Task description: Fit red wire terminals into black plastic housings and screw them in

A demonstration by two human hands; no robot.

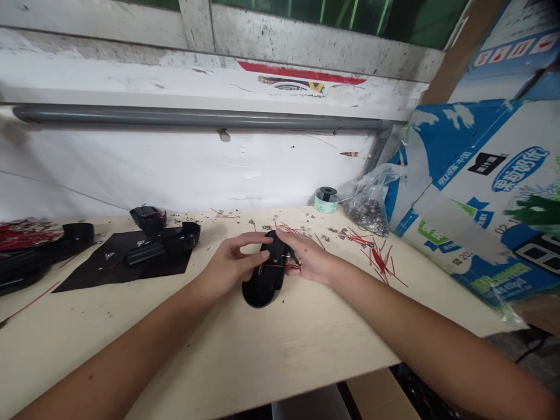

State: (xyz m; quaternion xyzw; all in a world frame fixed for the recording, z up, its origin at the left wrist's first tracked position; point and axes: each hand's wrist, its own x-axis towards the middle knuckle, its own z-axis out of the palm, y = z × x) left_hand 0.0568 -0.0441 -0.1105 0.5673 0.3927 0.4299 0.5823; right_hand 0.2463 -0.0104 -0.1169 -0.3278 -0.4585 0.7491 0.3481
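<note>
Two hands: left hand (238, 254) and right hand (310, 256), both at the black housing (261, 294)
Black housing: between the hands, over the counter (210, 364); long axis points away from the wearer, far end leaning slightly right, rounded end nearest
Right grip: clasping the housing's right side, thumb at far end
Left grip: thumb and forefinger tips at left side; whether pinching, cannot tell
Red wire (280, 266): crosswise to housing
Nearer hand: neither clearly
</note>
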